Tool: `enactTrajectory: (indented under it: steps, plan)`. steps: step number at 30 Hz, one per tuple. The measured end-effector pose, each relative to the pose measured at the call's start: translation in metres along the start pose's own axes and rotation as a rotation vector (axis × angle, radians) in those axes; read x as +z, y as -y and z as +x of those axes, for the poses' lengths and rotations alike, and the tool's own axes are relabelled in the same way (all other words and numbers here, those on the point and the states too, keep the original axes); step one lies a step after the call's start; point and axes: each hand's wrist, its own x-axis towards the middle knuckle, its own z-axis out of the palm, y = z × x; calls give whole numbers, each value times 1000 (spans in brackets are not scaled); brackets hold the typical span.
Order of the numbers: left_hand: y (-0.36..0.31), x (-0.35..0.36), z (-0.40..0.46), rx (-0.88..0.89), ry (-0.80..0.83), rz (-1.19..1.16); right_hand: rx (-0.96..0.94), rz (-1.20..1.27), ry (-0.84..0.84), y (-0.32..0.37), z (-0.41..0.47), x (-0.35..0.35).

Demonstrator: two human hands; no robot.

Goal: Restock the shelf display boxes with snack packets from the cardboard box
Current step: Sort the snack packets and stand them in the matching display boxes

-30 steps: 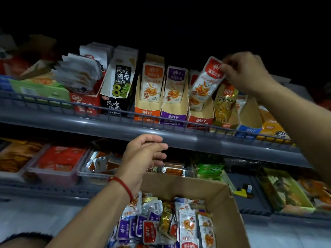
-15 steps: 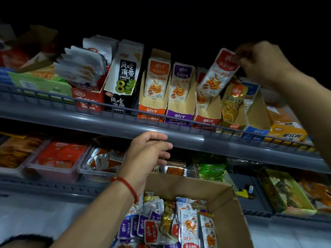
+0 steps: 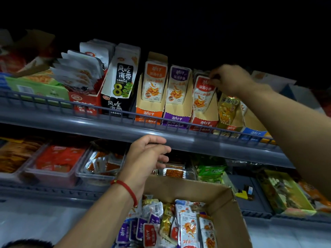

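Observation:
My right hand (image 3: pixel 231 79) pinches the top of a red-labelled snack packet (image 3: pixel 203 93) that stands in the red display box (image 3: pixel 206 120) on the upper shelf. Left of it stand the purple display box (image 3: pixel 176 117) and the orange display box (image 3: pixel 149 113), each showing a packet. My left hand (image 3: pixel 148 158) hovers with loosely curled fingers and holds nothing, just under the upper shelf's front rail and above the cardboard box (image 3: pixel 231 217). The box holds several mixed packets (image 3: pixel 180 228) in purple, red, gold and orange.
A grey wire rail (image 3: pixel 107 111) runs along the upper shelf's front. A black seaweed box (image 3: pixel 121 86) and a red box of white packets (image 3: pixel 80 76) stand to the left. A gold display box (image 3: pixel 228 111) stands to the right. Clear tubs (image 3: pixel 53 165) and green packs (image 3: pixel 211 170) fill the lower shelf.
My right hand carried the red packet down and leftward from above the shelf into the red display box. The view shifted upward a little; my left hand stayed near the rail.

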Motion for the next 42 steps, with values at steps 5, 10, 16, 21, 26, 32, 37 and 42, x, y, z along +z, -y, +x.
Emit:
enactTrajectory:
  steps: [5, 10, 16, 21, 26, 32, 37, 42]
  plan:
    - [-1, -2, 1, -3, 16, -10, 16, -5, -50, -3, 8, 4]
    - [-2, -3, 1, 1, 17, -8, -46, -78, -103, -4, 11, 9]
    - [-1, -3, 1, -15, 13, 8, -99, -192, -223, -6, 10, 14]
    - [1, -1, 0, -18, 24, 53, -215, -203, -368, -5, -4, 5]
    - [17, 8, -4, -58, 74, 181, -377, -54, -464, 5, -74, 6]
    - [62, 29, -12, -170, 215, 455, -398, 58, -167, -7, -203, 76]
    - [118, 37, -14, -322, 421, 706, -177, 199, 274, -25, -256, 118]
    - [173, 64, -16, -372, 586, 986, -29, 348, 391, -41, -243, 117]
